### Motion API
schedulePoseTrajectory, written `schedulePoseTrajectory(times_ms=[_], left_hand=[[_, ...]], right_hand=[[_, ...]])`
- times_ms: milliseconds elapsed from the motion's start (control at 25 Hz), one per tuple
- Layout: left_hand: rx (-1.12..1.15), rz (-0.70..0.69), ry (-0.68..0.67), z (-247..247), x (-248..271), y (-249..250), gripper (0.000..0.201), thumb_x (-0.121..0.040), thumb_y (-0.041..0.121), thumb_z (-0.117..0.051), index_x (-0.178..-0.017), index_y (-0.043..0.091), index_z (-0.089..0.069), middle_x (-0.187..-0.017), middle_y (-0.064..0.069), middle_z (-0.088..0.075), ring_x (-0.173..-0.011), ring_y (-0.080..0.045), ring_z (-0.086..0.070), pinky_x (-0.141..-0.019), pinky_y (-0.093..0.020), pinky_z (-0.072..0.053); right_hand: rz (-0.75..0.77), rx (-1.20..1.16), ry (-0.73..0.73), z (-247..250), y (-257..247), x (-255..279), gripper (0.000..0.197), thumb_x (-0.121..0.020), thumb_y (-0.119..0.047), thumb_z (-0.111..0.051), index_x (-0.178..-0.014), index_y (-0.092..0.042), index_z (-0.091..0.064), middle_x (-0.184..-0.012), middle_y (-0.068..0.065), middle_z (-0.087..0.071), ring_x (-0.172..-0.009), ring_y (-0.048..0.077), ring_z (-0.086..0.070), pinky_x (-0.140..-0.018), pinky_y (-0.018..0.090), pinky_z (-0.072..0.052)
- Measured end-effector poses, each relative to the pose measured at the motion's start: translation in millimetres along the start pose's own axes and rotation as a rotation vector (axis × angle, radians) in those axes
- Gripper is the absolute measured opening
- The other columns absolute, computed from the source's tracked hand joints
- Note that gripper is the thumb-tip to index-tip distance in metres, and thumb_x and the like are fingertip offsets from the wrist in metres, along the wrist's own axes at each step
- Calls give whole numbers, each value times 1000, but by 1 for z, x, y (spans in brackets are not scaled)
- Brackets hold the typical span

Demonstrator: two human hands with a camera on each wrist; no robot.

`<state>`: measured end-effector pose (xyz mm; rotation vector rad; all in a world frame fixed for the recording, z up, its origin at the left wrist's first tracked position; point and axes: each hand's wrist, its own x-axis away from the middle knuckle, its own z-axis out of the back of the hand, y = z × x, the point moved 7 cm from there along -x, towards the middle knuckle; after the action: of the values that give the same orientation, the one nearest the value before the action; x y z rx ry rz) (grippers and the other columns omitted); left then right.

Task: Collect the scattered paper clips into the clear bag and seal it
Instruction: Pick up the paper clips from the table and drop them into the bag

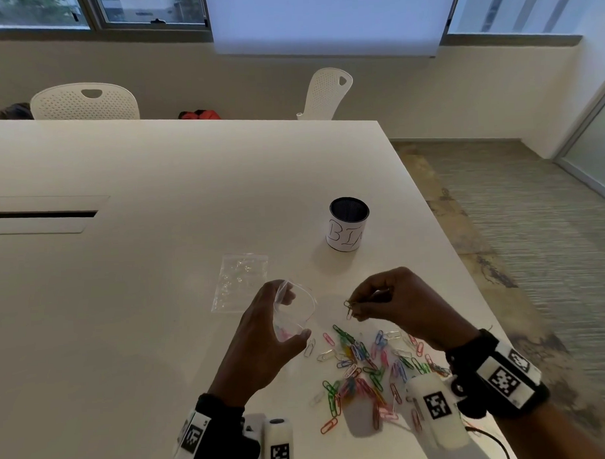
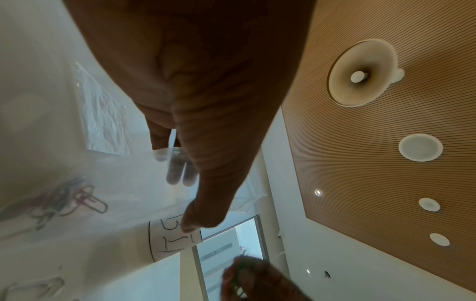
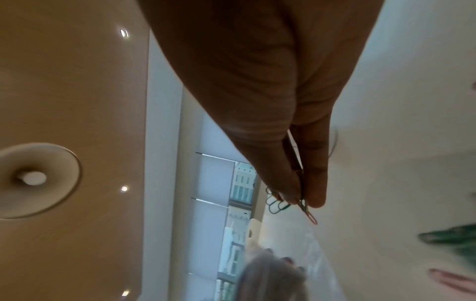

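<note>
Our left hand [image 1: 263, 337] grips the small clear plastic bag [image 1: 292, 315], its mouth held agape toward our right hand [image 1: 396, 301], whose fingertips pinch a few coloured wire paper clips [image 1: 349, 308] just beside that mouth. Most clips [image 1: 364, 368] lie scattered nearer us than the bag; a white-labelled black cup [image 1: 348, 224] stands beyond.
</note>
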<state>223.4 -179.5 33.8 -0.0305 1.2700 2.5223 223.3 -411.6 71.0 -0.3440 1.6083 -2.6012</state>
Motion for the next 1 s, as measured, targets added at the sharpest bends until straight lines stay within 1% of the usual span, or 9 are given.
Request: schedulePoseTrajectory(times_ms=[160,360,400,480,600,760,880,920,1000], left_hand=[[-14,-22,-4,-2,0,3,67,-78,34,-85,-128,39,-39,-119,22,-55,-114,10,-51,-85,-4,-40],[-6,-14,-6,-3,0,3,68,-79,34,-85,-131,34,-42,-120,18,-57,-110,1,-56,-81,-5,-44],[-5,-9,-8,-4,0,4,69,-79,34,-85,-132,34,-41,-122,17,-57,-108,-3,-57,-80,-6,-45],[-8,-3,-8,-4,0,4,70,-79,34,-85,-134,34,-40,-123,14,-58,-107,-7,-58,-79,-7,-45],[-31,-2,-8,-4,1,2,69,-79,35,-85,-132,32,-40,-123,14,-57,-109,-9,-57,-82,-9,-45],[-15,-29,-4,-2,1,1,66,-79,34,-84,-129,33,-41,-121,17,-55,-112,-9,-57,-82,-5,-47],[-1,-17,10,2,2,-2,67,-80,34,-84,-132,30,-42,-123,15,-56,-114,-9,-57,-85,-4,-44],[1,-12,13,4,3,-2,68,-80,34,-84,-133,29,-42,-123,15,-56,-114,-9,-57,-86,-6,-42],[7,-5,17,6,4,-4,69,-79,34,-84,-133,29,-42,-123,15,-57,-115,-9,-57,-87,-7,-42]], right_hand=[[143,-116,17,-7,-53,3,13,-84,-7,-81,-97,-7,-78,-88,7,-81,-86,19,-79,-86,28,-63],[390,227,22,-41,-91,-7,12,-85,-8,-80,-96,-13,-80,-90,-6,-79,-78,-4,-73,-79,11,-58],[422,292,9,-47,-94,-8,13,-87,-8,-79,-99,-13,-80,-92,-5,-80,-77,-6,-71,-78,10,-57],[462,391,-10,-55,-97,-11,15,-89,-9,-77,-103,-14,-79,-95,-1,-80,-77,-1,-72,-78,14,-59],[477,445,1,-55,-100,-12,16,-91,-7,-74,-104,-14,-79,-96,0,-80,-81,6,-75,-79,22,-62],[444,357,140,-32,-93,-13,13,-89,-8,-76,-99,-16,-79,-91,-5,-79,-80,1,-73,-79,14,-59],[361,323,230,-16,-64,-17,12,-90,-9,-73,-94,-20,-75,-86,-9,-76,-78,4,-71,-75,19,-60],[327,346,193,-18,-50,-19,9,-91,-11,-72,-94,-20,-74,-86,-8,-75,-78,5,-71,-75,22,-61],[291,402,12,-35,-25,-21,5,-92,-17,-73,-97,-19,-75,-93,-6,-75,-81,4,-70,-76,24,-61]])
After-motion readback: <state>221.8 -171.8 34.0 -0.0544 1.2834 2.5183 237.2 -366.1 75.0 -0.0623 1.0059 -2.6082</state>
